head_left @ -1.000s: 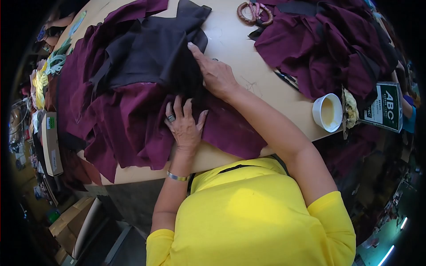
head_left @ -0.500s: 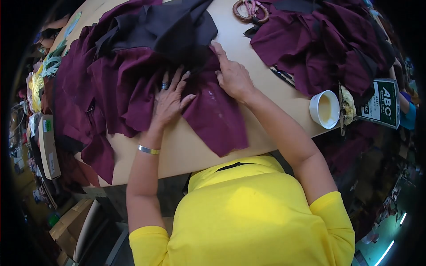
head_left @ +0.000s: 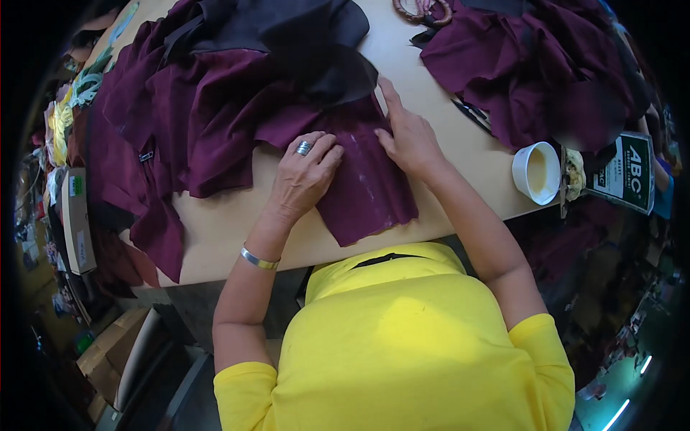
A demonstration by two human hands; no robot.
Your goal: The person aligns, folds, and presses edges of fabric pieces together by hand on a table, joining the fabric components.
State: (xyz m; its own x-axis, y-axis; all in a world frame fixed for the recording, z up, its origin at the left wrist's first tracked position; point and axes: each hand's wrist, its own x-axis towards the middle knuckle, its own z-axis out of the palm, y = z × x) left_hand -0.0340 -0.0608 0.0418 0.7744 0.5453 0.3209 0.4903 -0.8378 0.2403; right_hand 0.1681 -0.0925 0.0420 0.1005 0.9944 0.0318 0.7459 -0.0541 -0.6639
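Note:
A maroon fabric piece (head_left: 363, 183) with a pale streak down it lies flat in front of me, its free end near the table's front edge. My left hand (head_left: 307, 171), wearing a ring and bracelet, has its fingers curled down at the left edge of this piece. On the opposite edge rests my right hand (head_left: 415, 140), index finger stretched out and thumb apart. Black fabric (head_left: 323, 72) covers the far end of the piece. More maroon fabric (head_left: 208, 122), with a small zipper pull showing, lies bunched to the left.
At the right stand a white cup of yellowish liquid (head_left: 536, 174) and a green-and-white ABC can (head_left: 625, 172). Dark scissors-like handles (head_left: 471, 115) lie beside another maroon heap (head_left: 532, 65). Brown-handled scissors (head_left: 424, 11) sit at the back. A narrow box (head_left: 77, 219) stands left of the table (head_left: 223, 251).
My left hand has moved right and its spread fingers have curled at the piece's edge. The piece lies flatter and further right. My right hand has shifted slightly right and down.

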